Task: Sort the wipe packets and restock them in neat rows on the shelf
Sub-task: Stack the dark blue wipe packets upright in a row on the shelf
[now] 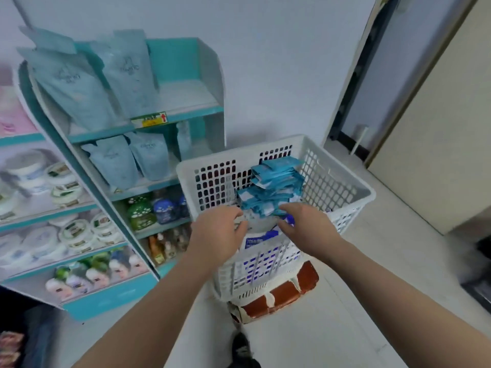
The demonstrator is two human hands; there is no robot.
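Here both hands reach forward into a white basket [239,152], arms stretched out and converging, the hands close together but not touching. The left hand [216,233] has its fingers curled at the near edge of a heap of teal wipe packets [275,185]. The right hand [309,225] meets the same edge from the other side, thumb set apart below the fingers. Blur hides whether either hand actually grips a packet. The heap lies on a white-and-blue pack [261,236] in the basket, beside the teal shelf [196,111] holding pale blue pouches [125,73].
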